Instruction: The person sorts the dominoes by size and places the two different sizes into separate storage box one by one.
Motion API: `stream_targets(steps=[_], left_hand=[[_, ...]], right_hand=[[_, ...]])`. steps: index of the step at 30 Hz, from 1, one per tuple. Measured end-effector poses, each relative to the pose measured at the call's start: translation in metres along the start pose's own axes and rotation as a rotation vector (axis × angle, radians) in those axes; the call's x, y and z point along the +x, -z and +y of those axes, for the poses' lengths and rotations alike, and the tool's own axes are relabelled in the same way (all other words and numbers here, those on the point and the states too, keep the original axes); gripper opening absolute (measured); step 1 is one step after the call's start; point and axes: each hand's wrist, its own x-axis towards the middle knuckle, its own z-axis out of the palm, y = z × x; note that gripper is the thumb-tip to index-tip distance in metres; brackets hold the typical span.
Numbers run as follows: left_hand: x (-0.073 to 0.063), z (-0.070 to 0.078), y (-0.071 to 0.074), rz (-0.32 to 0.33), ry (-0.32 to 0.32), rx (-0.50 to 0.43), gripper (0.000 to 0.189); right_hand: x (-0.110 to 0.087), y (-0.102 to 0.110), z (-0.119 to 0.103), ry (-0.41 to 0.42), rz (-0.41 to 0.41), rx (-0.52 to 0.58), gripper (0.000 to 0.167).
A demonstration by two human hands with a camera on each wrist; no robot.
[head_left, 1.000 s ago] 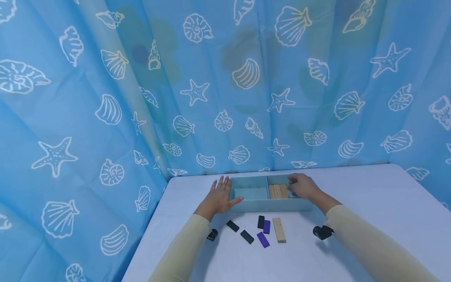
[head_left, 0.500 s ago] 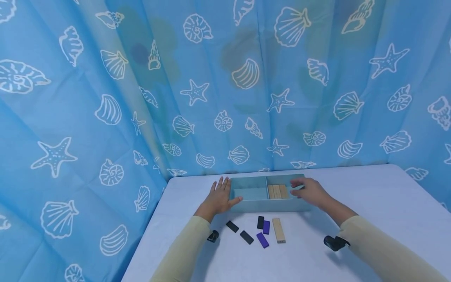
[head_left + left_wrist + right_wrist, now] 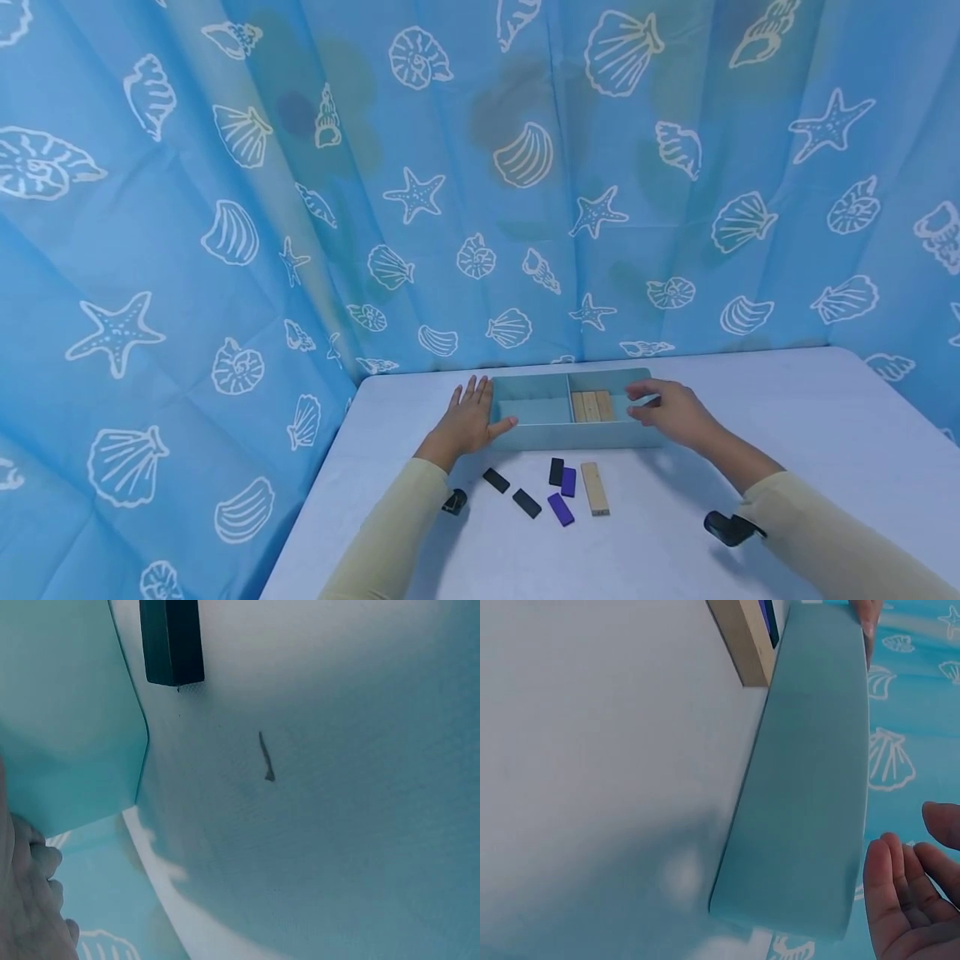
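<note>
Position: the pale blue box [image 3: 577, 437] stands at the far part of the worktop [image 3: 840, 417]. 1 divider [image 3: 569, 400] splits it into 2 compartments. A row of wooden blocks [image 3: 592, 406] lies side by side against the divider in the right compartment [image 3: 603, 382].

Grip state, left hand [image 3: 465, 423]: fingers straight and spread, laid against the left end of the box, thumb at the near rim. It is not wrapped around anything.

Grip state, right hand [image 3: 675, 411]: fingers loosely curved at the right end of the box, thumb well parted from them. Nothing is visible in the grip. Contact with the rim cannot be confirmed.

On the near side of the box lie 1 wooden block [image 3: 595, 489], 3 black blocks (the nearest to the viewer [image 3: 527, 503]) and 2 purple blocks (the nearer [image 3: 560, 510]).

Procedure (judged): the step in hand appears to be handling blocks at the box.
1. Brace the box lightly with the left palm; excess force could slide it.
2. Lift the right fingers above the rim before any sideways travel.
3. Pinch each block by its 2 long sides.
4. Align a block parallel to the row before release, lest it ride up on its neighbour.
</note>
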Motion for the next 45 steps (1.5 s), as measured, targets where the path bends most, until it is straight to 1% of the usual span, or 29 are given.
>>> stream_targets(steps=[5, 7, 10, 14, 17, 21, 30, 34, 37, 41, 45], left_hand=[[0.0, -0.001, -0.002, -0.014, 0.0, 0.0, 0.094], [-0.001, -0.001, -0.002, -0.019, 0.002, -0.007, 0.094], [-0.002, -0.001, 0.0, -0.024, 0.001, -0.007, 0.093], [-0.001, -0.001, 0.0, -0.02, -0.002, -0.011, 0.093], [-0.001, -0.002, -0.001, -0.019, 0.002, -0.015, 0.093], [-0.001, -0.002, -0.002, -0.018, 0.002, -0.023, 0.094], [-0.001, -0.001, -0.001, -0.012, -0.001, -0.028, 0.094], [0.0, -0.001, -0.002, -0.016, -0.001, -0.033, 0.093], [0.0, -0.001, -0.003, -0.019, 0.003, -0.03, 0.093], [0.0, -0.001, -0.002, -0.028, 0.009, -0.03, 0.094], [-0.001, 0.0, 0.0, -0.033, 0.009, -0.036, 0.094]], right_hand=[[-0.007, -0.006, -0.005, -0.014, -0.04, 0.086, 0.04], [-0.009, -0.009, -0.007, -0.018, -0.051, 0.098, 0.04], [-0.011, -0.013, -0.008, -0.024, -0.072, 0.099, 0.039], [-0.014, -0.021, -0.008, -0.047, -0.111, 0.069, 0.038], [-0.018, -0.028, -0.005, -0.041, -0.137, 0.064, 0.037], [-0.021, -0.035, -0.002, -0.041, -0.151, 0.073, 0.034], [-0.026, -0.056, 0.001, -0.115, -0.186, 0.053, 0.039], [-0.026, -0.061, 0.0, -0.14, -0.198, 0.063, 0.046], [-0.026, -0.065, -0.001, -0.132, -0.216, 0.059, 0.052], [-0.027, -0.071, -0.001, -0.134, -0.253, 0.032, 0.064], [-0.029, -0.075, -0.002, -0.157, -0.284, -0.001, 0.075]])
